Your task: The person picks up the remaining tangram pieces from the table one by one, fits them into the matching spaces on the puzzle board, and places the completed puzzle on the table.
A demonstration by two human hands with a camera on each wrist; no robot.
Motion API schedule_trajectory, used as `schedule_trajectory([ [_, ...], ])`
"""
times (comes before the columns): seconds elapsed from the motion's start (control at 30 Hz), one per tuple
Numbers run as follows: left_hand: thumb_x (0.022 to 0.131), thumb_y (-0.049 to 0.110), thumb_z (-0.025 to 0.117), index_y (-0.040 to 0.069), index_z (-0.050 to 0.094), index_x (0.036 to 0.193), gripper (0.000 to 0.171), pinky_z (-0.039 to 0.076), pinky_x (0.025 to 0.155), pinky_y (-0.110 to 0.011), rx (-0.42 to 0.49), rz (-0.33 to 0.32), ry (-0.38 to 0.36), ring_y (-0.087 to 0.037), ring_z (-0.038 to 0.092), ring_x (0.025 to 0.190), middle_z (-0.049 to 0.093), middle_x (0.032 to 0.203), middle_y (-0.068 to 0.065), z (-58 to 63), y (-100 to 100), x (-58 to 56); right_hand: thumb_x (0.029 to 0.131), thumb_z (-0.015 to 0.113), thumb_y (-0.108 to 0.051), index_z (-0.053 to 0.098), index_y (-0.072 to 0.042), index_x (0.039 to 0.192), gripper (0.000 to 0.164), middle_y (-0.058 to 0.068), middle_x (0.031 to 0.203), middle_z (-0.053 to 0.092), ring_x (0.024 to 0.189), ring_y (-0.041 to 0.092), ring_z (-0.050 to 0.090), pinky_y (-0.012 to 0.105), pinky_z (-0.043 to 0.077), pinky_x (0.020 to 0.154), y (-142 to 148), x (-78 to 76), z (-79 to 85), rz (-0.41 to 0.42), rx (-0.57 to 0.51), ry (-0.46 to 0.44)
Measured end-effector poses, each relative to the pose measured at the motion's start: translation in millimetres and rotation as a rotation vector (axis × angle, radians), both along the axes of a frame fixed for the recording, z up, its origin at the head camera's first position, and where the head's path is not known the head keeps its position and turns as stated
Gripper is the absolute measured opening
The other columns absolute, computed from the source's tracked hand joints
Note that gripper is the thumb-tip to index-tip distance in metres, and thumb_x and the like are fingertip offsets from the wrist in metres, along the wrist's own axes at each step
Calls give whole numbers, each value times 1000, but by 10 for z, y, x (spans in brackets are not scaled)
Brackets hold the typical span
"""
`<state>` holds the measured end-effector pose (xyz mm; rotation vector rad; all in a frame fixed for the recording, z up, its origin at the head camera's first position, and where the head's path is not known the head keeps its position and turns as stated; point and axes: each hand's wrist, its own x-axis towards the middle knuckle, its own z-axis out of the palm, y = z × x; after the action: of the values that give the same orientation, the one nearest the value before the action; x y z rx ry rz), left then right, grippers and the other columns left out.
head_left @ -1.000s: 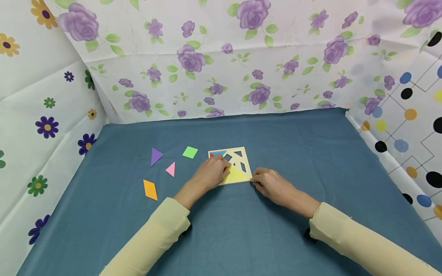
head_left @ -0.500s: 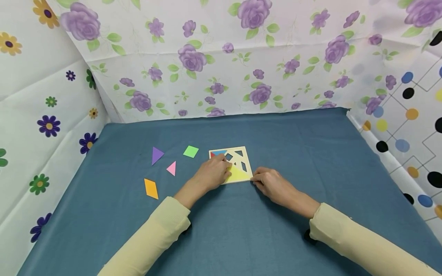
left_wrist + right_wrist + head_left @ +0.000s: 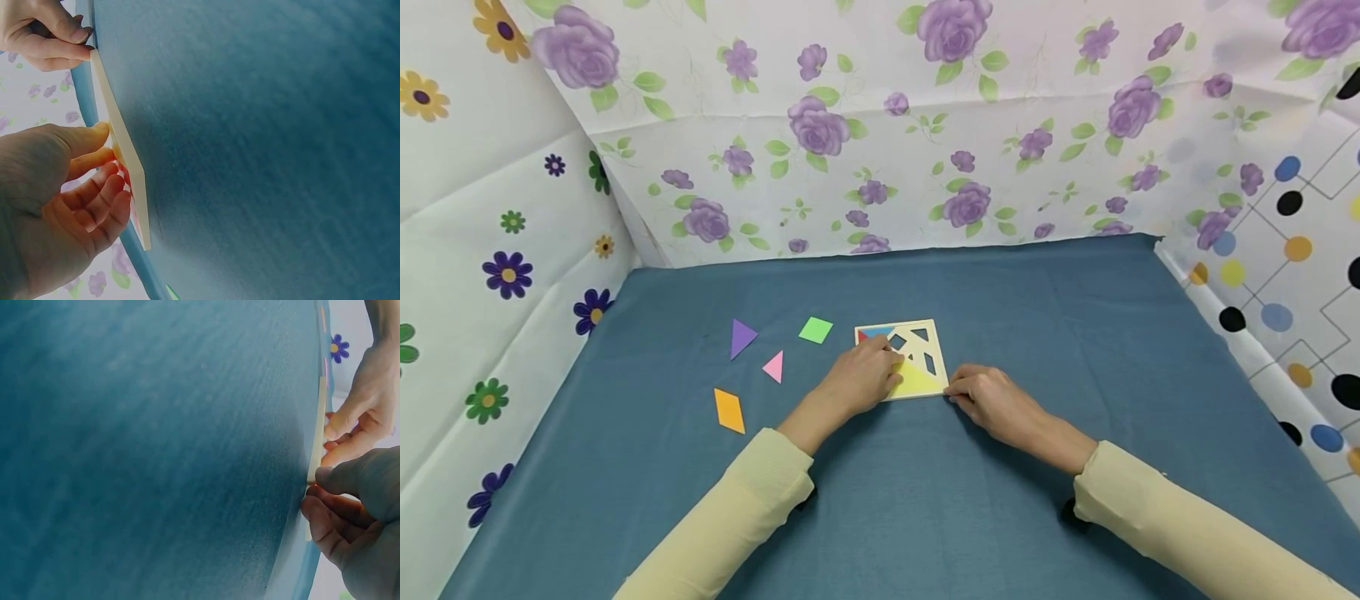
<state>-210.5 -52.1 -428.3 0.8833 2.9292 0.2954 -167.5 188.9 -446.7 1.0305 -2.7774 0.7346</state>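
Note:
A square wooden tangram board (image 3: 939,357) lies on the blue cloth, with blue (image 3: 878,332), red (image 3: 861,337) and large yellow triangle (image 3: 916,382) pieces in it and several cut-out slots showing. My left hand (image 3: 861,373) lies over the board's left part, hiding some of it. In the left wrist view, thumb and index fingertips touch the board's face (image 3: 128,153) by the yellow, while the other fingers bend loosely. At the near right corner my right hand (image 3: 988,398) pinches the board's edge, thumb on top, as the right wrist view shows.
Left of the board lie loose pieces: a purple triangle (image 3: 742,338), a green square (image 3: 816,330), a pink triangle (image 3: 774,367) and an orange parallelogram (image 3: 729,411). Printed cloth walls (image 3: 880,125) stand behind and at both sides of the blue cloth (image 3: 1000,508).
Both hands stay on the board in nearly the same pose. The whole head view shifts slightly; the loose pieces have not moved on the cloth.

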Motion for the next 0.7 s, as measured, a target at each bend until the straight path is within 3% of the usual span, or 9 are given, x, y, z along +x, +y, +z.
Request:
schedule_trajectory([
  [0.7,101,19,69,11,75,126,27,53,87,-39,-11,5,-16,-22,59,104,62,118,-10,14,-8,12,94,72,2,81,-5,106,16,5,103,71,89,18,71,30,59,75,1,-9,-10,30,9,29],
])
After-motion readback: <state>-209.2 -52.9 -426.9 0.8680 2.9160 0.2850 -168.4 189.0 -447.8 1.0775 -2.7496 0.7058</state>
